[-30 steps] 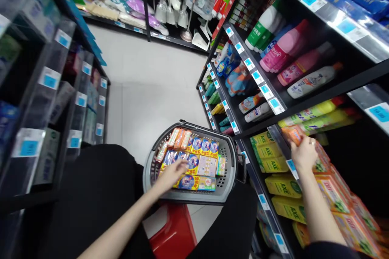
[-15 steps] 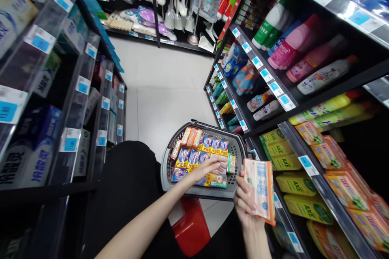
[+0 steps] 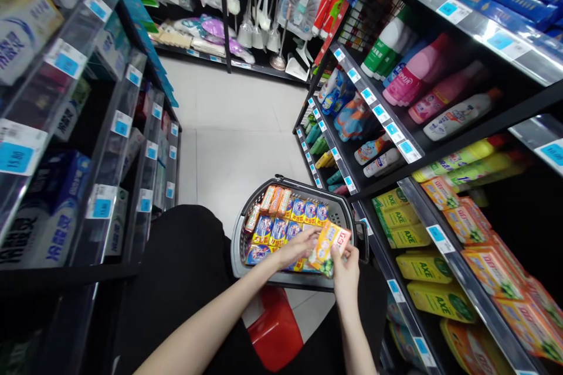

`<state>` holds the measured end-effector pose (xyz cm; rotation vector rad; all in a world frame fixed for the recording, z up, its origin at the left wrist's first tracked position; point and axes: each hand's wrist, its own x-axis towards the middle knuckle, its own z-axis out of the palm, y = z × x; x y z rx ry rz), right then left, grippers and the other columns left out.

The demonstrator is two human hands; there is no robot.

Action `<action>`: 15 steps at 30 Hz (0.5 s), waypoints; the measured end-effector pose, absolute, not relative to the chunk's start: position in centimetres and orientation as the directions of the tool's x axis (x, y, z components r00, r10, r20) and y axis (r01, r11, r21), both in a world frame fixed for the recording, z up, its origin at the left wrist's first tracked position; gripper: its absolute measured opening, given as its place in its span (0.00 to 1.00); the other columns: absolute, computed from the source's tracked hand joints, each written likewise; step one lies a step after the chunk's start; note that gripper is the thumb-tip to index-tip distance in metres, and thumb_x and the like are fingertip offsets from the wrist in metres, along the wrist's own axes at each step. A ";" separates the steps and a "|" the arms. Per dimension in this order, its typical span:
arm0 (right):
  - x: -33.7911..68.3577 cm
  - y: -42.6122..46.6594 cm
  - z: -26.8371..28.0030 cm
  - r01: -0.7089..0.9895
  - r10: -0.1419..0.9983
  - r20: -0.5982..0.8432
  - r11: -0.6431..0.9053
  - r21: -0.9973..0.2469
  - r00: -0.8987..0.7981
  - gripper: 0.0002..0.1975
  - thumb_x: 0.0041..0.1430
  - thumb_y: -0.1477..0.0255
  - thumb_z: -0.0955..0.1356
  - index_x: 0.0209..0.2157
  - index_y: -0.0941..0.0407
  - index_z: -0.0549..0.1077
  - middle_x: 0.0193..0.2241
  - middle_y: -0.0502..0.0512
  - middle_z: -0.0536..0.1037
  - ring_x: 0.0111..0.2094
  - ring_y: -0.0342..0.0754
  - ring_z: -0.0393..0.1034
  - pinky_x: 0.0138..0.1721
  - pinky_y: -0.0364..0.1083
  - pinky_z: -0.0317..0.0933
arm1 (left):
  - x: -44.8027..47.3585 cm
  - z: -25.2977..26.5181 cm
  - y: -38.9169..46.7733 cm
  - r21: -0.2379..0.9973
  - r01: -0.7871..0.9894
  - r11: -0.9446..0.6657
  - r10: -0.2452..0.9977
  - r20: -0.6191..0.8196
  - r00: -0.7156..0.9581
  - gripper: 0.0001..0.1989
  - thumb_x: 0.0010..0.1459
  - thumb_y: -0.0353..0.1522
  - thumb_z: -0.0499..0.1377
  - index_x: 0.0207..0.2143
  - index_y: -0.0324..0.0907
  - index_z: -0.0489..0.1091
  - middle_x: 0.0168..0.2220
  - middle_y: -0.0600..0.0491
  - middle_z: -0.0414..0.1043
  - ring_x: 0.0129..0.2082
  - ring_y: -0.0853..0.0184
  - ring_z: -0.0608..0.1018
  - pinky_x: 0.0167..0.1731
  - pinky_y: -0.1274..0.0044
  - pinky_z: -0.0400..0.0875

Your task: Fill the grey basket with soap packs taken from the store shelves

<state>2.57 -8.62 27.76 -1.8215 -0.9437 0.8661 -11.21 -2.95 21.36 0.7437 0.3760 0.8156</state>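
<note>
Rectangular pack (image 3: 329,244) now over basket (image 3: 238,251)

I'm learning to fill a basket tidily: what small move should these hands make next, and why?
Probably lower the orange pack into the basket: the right hand grips it, the left hand is at its opposite side, and it appears held just above the packs already inside.

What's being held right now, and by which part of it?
An orange pack: the right hand grips its right edge; the left hand is at its left edge, its grip unclear.
</note>
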 end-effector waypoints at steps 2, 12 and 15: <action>2.3 -8.8 26.5 0.372 0.877 -0.162 -0.352 -0.859 0.453 0.25 0.51 0.51 0.68 0.41 0.56 0.65 0.37 0.61 0.77 0.35 0.54 0.75 0.36 0.49 0.68 | -10.4 20.9 -3.6 0.795 -0.444 0.412 0.809 -0.095 0.581 0.46 0.43 0.50 0.69 0.58 0.39 0.57 0.56 0.41 0.63 0.53 0.54 0.68 0.49 0.69 0.67; 7.0 -10.7 23.3 0.695 0.975 -0.212 -0.104 -0.711 -0.071 0.20 0.62 0.58 0.60 0.45 0.54 0.73 0.44 0.60 0.78 0.45 0.53 0.74 0.48 0.49 0.65 | -11.1 14.6 -2.5 0.760 -0.321 0.565 0.820 -0.472 0.325 0.24 0.40 0.39 0.63 0.40 0.40 0.64 0.38 0.50 0.70 0.41 0.60 0.73 0.40 0.74 0.69; 10.3 -11.2 20.1 0.739 0.979 -0.201 -0.123 -0.662 -0.018 0.20 0.61 0.59 0.58 0.39 0.55 0.75 0.40 0.61 0.79 0.43 0.54 0.75 0.46 0.49 0.65 | -12.6 13.2 -1.6 0.683 -0.301 0.665 0.742 -0.561 0.368 0.20 0.39 0.44 0.60 0.32 0.41 0.62 0.28 0.53 0.66 0.30 0.63 0.72 0.30 0.75 0.69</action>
